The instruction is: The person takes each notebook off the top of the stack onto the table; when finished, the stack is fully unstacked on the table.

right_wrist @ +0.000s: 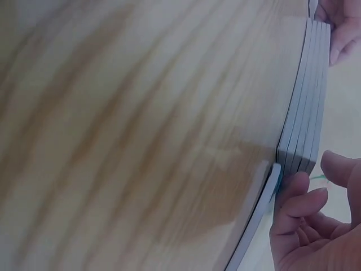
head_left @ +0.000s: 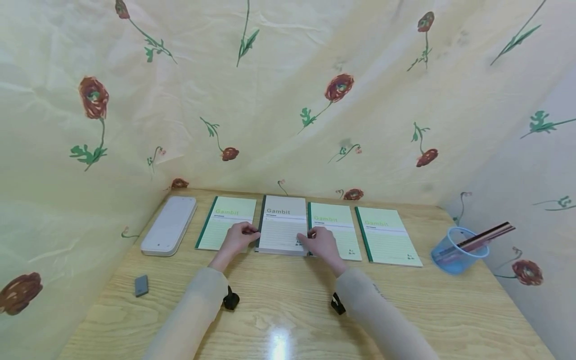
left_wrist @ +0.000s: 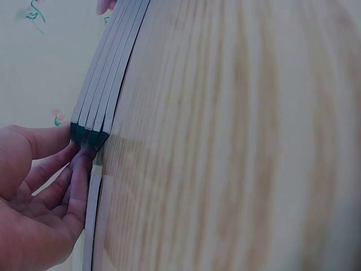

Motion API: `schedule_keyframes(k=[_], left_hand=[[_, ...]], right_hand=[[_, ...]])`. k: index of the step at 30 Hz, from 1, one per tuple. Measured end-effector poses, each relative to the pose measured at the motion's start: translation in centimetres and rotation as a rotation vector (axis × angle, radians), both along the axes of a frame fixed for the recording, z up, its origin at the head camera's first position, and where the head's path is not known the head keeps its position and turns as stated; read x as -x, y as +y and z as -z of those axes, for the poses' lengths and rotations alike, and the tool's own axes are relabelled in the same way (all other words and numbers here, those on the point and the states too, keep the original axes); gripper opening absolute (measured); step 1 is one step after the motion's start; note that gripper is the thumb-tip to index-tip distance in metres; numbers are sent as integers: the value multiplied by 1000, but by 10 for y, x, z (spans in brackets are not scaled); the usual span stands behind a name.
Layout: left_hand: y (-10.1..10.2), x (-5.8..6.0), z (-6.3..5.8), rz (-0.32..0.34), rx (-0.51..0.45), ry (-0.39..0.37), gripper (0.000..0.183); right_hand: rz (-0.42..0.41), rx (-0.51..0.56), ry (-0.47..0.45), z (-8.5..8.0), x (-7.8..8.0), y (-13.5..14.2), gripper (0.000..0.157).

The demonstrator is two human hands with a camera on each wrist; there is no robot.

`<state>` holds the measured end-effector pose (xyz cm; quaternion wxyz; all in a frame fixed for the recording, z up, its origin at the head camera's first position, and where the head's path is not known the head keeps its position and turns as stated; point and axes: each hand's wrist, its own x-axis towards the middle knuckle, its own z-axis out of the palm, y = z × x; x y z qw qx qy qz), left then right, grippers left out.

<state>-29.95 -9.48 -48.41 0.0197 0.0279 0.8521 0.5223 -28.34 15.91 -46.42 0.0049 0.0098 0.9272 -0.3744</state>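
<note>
In the head view a stack of several notebooks [head_left: 284, 222] lies mid-table, its top cover white with a dark grey spine. My left hand [head_left: 237, 239] holds its left side, thumb at the upper edge. The left wrist view shows curled fingers against the stack's [left_wrist: 107, 79] spines. On the opposite side my right hand [head_left: 321, 244] holds the stack, its thumb reaching over the cover and its fingers bent against the side. Beneath the left hand lies a green-spined notebook [head_left: 230, 215]; another green-spined notebook [head_left: 337, 227] is partly under the right hand.
Farther right lies one more green-spined notebook [head_left: 387, 232]. A blue cup [head_left: 454, 255] with pencil-like sticks stands at the table's right. At the left are a white flat case [head_left: 168, 225] and a small grey block [head_left: 141, 286]. Flowered cloth [head_left: 270, 100] hangs behind the table.
</note>
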Motion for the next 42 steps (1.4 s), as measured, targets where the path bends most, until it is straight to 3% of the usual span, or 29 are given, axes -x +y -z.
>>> schedule_keyframes(k=[13,27,35,42], left_hand=[[0,2,1,-4,10,15,16],[-2,-2,-1,18,-28,24,13],[-1,1,1,15,-8,13,13],[-1,-3,-1,16,-14,14,13]], right_hand=[[12,29,24,3,1,-5,26],[54,41,5,0,-3,-4,25],[56,46,-35,0,-3,5,27],[9,141,-60,-2,-10,23,25]])
